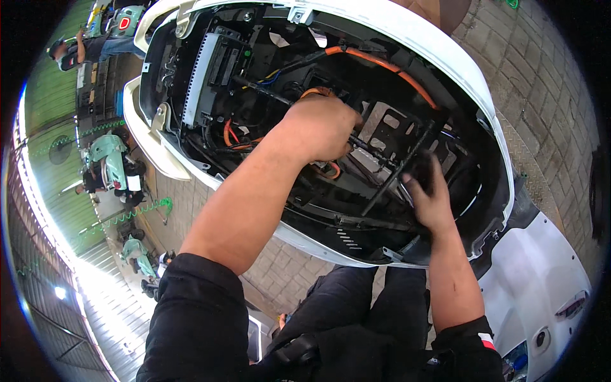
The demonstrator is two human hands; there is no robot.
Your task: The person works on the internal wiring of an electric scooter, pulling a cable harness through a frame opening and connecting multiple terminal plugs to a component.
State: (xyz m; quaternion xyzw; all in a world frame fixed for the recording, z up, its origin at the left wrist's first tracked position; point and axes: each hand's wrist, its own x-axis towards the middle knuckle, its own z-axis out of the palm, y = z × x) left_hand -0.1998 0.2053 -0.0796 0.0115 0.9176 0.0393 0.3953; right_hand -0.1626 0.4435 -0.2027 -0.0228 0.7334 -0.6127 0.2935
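My left hand [323,127] is closed round the long dark shaft of a T-handle wrench [369,149], above the open body of a white scooter [487,102]. The shaft slants from the upper left to a crossbar [401,169] on the right. My right hand [431,194] hovers just beside the crossbar, thumb and fingers apart and somewhat blurred; contact with the bar cannot be made out. Orange cables [388,65] curve through the black inner frame. Under my hands lies a metal plate with cut-outs [388,124]. The wrench's far tip sits near a finned silver unit [202,79].
A white body panel [534,286] stands at the lower right, close to my right forearm. Pale green scooters [109,162] and green coiled hoses [143,210] line the left side, where another person [76,56] works. Paving bricks [528,57] surround the scooter.
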